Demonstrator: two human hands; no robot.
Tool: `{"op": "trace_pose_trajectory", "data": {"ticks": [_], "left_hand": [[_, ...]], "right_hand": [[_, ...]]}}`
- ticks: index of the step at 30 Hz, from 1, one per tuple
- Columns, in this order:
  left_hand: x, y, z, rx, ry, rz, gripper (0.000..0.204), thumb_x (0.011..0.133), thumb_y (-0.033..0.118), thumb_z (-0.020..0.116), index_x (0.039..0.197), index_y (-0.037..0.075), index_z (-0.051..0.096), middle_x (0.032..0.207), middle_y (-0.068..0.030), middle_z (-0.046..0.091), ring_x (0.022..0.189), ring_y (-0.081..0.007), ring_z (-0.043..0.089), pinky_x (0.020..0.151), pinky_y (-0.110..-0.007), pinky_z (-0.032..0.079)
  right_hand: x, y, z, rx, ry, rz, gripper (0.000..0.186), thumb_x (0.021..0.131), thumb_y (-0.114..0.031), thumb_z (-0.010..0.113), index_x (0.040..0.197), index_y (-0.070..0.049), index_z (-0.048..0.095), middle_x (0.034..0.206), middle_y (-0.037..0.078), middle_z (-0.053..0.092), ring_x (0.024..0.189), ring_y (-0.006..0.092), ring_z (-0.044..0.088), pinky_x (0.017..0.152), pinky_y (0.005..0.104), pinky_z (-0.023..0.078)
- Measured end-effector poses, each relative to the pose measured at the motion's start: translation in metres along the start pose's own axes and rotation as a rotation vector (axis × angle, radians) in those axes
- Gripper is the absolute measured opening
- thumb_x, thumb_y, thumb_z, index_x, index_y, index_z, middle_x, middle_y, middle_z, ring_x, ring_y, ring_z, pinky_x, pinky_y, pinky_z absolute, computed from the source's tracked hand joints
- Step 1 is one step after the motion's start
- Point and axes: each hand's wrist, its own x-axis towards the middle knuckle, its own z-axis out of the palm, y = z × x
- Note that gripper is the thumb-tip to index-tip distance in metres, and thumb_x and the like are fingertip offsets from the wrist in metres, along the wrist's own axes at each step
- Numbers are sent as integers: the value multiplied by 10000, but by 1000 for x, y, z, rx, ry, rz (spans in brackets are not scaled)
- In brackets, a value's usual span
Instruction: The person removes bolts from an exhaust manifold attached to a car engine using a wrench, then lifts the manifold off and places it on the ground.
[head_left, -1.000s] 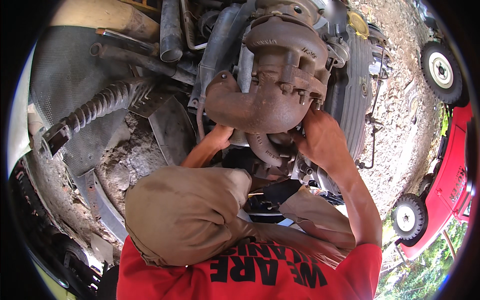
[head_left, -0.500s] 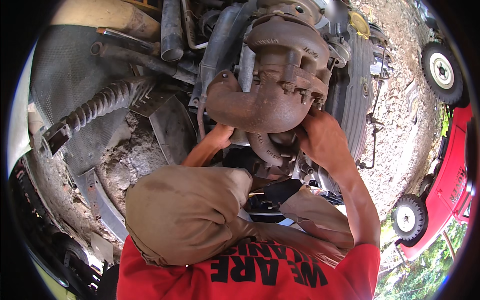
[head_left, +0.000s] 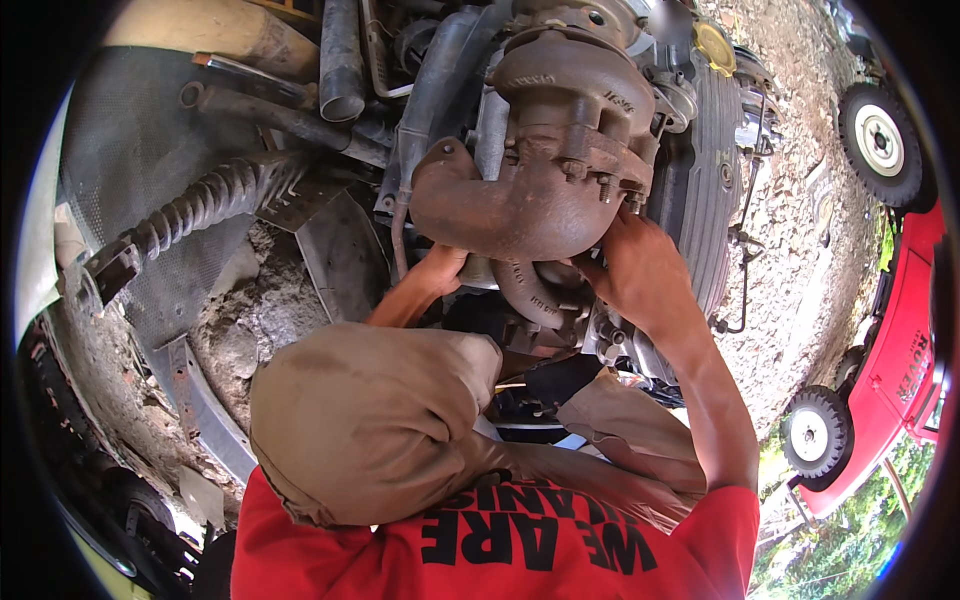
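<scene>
A rusty brown turbocharger (head_left: 570,130) with a thick curved outlet elbow (head_left: 490,215) fills the middle of the view, mounted on an engine. My right hand (head_left: 640,265) reaches up from below on its right side, fingers curled against the underside of the bolted flange (head_left: 605,170). The fingertips vanish behind the metal, so what they grip is hidden. On the left, my left hand (head_left: 443,268) is tucked under the elbow's lower edge, with its fingers out of sight behind it. Between the hands, a curved cast pipe (head_left: 530,295) runs down below the turbocharger.
A ribbed grey engine cover (head_left: 700,190) lies right of the turbocharger. Metal tubes (head_left: 342,70) and a coil spring (head_left: 210,210) sit at left, by a textured dark mat (head_left: 120,150). A red vehicle (head_left: 895,370) stands far right on gravelly ground.
My right hand has shifted slightly, its thumb now a little farther from the fingers. My left hand stays under the elbow. The whole view has moved a touch.
</scene>
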Motion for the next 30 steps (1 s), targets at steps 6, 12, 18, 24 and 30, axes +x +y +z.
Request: {"op": "trace_pose_trajectory", "data": {"ticks": [6, 12, 18, 24, 30], "left_hand": [[-1, -3, 3, 73, -11, 66, 757, 939, 540, 600, 1500, 93, 359, 1462, -80, 490, 1332, -214, 486, 1104, -450, 415], [-12, 11, 21, 82, -34, 47, 778, 929, 529, 631, 1506, 89, 350, 1462, -72, 487, 1349, -213, 467, 1113, -457, 394], [-8, 11, 25, 105, 29, 35, 731, 933, 430, 674, 1499, 89, 362, 1458, -74, 486, 1339, -211, 478, 1106, -451, 397], [-4, 9, 21, 161, 55, 20, 776, 893, 442, 716, 1498, 101, 371, 1452, -69, 494, 1348, -214, 467, 1109, -458, 370], [-2, 7, 15, 167, 79, 30, 806, 860, 427, 752, 1494, 100, 377, 1446, -72, 499, 1347, -224, 464, 1110, -467, 361]], "right_hand": [[-4, 8, 3, 67, 24, -89, 291, 758, -105, 727, 1012, 10, 646, 985, 209, 619, 903, 424, 619, 789, 508, 496], [-2, 3, 2, 16, 23, -40, 256, 784, -86, 686, 1021, 5, 651, 973, 203, 628, 920, 402, 616, 807, 487, 487], [-2, 6, 1, -83, 19, -278, 225, 808, -84, 669, 1026, -27, 663, 1008, 163, 620, 904, 384, 628, 811, 474, 496], [-3, 5, 3, -58, 10, -146, 247, 799, -76, 697, 1042, -38, 670, 1053, 185, 603, 945, 392, 617, 830, 472, 504], [-10, 6, 0, -58, 55, -155, 401, 763, -74, 748, 1133, -3, 613, 1165, 225, 597, 958, 422, 615, 846, 472, 508]]}}
